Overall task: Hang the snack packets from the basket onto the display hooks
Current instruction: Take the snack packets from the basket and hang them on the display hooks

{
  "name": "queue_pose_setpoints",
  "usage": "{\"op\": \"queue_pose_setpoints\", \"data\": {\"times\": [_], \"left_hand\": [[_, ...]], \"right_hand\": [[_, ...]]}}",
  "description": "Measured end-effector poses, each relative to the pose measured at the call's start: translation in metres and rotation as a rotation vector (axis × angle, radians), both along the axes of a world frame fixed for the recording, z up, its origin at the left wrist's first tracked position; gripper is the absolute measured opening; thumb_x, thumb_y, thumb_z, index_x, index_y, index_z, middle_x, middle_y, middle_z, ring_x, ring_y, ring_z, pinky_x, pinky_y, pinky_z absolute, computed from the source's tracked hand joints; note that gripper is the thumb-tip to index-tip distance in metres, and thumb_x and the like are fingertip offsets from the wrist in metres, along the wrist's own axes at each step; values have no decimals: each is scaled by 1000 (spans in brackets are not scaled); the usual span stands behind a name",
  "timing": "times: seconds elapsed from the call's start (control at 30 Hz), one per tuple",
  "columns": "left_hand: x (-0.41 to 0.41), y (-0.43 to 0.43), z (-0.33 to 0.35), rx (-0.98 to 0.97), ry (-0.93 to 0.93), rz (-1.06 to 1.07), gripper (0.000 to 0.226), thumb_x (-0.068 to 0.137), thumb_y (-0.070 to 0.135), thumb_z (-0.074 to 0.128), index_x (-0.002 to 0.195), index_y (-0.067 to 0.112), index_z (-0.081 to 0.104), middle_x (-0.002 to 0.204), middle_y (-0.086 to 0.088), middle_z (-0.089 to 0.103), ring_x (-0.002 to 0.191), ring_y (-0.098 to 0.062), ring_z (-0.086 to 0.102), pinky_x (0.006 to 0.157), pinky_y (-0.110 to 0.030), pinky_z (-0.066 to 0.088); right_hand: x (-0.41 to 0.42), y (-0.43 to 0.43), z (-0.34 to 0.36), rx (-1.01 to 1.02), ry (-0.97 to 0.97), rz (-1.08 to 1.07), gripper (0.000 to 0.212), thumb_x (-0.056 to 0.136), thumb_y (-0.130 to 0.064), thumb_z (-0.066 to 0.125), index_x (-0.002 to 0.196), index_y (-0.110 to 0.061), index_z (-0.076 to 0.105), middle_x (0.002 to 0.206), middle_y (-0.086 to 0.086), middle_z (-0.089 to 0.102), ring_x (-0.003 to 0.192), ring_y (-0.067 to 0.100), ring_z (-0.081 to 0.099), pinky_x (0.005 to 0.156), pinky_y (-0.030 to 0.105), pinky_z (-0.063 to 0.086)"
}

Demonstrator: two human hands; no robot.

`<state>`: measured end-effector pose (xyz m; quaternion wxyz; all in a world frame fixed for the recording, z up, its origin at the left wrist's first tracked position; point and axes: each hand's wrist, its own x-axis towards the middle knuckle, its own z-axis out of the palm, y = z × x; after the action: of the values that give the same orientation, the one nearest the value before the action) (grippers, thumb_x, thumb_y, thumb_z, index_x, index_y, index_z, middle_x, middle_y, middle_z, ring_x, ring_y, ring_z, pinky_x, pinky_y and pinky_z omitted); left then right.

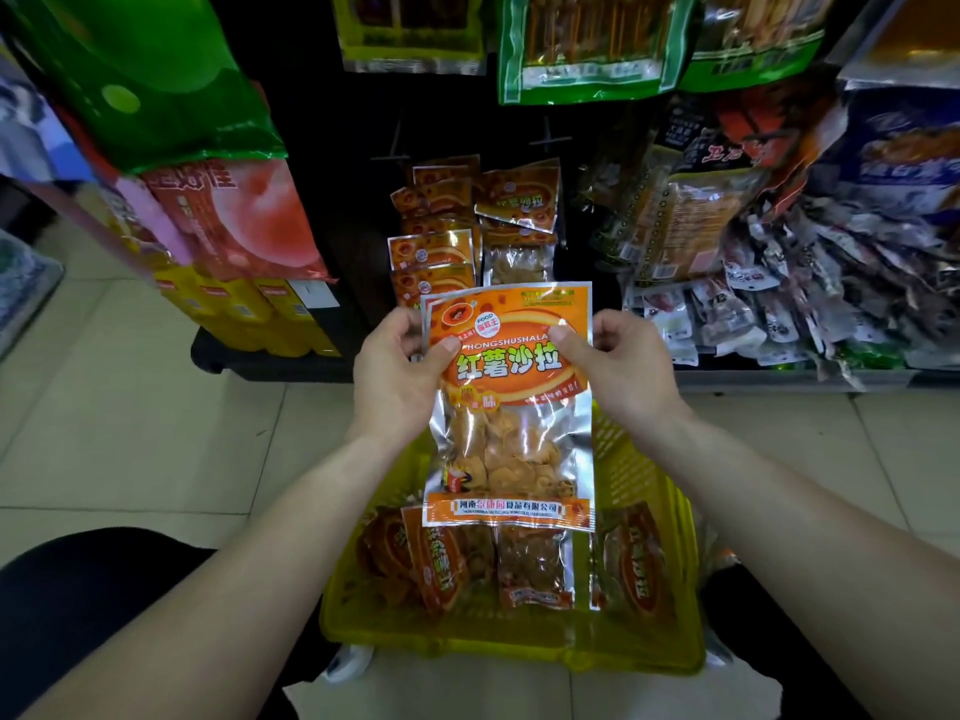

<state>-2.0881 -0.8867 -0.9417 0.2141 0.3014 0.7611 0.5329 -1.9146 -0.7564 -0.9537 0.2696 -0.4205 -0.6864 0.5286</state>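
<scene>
I hold an orange and silver snack packet (506,407) upright in front of me, above the yellow basket (514,641). My left hand (400,376) pinches its upper left edge and my right hand (608,361) pinches its upper right edge. Several similar orange packets (530,563) lie in the basket below. On the dark display panel ahead, two columns of the same orange packets (436,236) hang on hooks. Two bare hooks (545,137) stick out just above those columns.
Large green and red bags (171,127) hang on the left. Green packets (582,44) hang at the top, and dark and white packets (779,283) crowd the right rack. Beige floor tiles (130,433) lie around the basket. My dark-clothed knees flank the basket.
</scene>
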Motion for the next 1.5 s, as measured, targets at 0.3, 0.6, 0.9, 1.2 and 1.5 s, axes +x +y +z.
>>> {"op": "queue_pose_setpoints", "data": {"times": [0.3, 0.6, 0.9, 1.2, 1.5], "left_hand": [[-9, 5, -7, -21, -42, 64, 16, 94, 19, 69, 106, 13, 62, 97, 2, 75, 86, -10, 74, 70, -28, 61], [-10, 12, -14, -79, -262, 59, 5, 94, 27, 68, 95, 25, 64, 98, -1, 74, 92, -20, 73, 83, -44, 60], [-40, 50, -8, -40, -352, 25, 5, 92, 23, 71, 88, 21, 69, 92, -2, 76, 82, -20, 75, 80, -41, 59], [-81, 98, -60, -160, -370, 18, 8, 93, 17, 67, 99, 19, 72, 104, -5, 73, 87, -21, 74, 74, -35, 58], [-117, 163, -144, -228, -216, -65, 20, 91, 17, 71, 111, 14, 69, 103, -2, 71, 98, -17, 68, 90, -32, 55]], "right_hand": [[-2, 1, 1, -86, -162, 126, 30, 79, -23, 86, 96, -21, 62, 93, -3, 75, 87, 13, 72, 83, 40, 59], [-7, 6, 0, -91, -111, 93, 13, 86, -17, 78, 94, -21, 69, 92, -4, 75, 84, 15, 72, 85, 44, 58], [-28, 59, 21, 28, -112, -19, 9, 91, -16, 72, 96, -19, 65, 93, -1, 73, 87, 21, 71, 81, 43, 59], [-81, 143, -37, 152, -224, -197, 14, 92, -25, 70, 105, -24, 64, 107, 0, 73, 100, 19, 68, 93, 41, 55], [-145, 215, -146, -12, -453, -168, 29, 90, -24, 72, 118, -16, 65, 113, 7, 70, 107, 28, 65, 94, 39, 53]]}}
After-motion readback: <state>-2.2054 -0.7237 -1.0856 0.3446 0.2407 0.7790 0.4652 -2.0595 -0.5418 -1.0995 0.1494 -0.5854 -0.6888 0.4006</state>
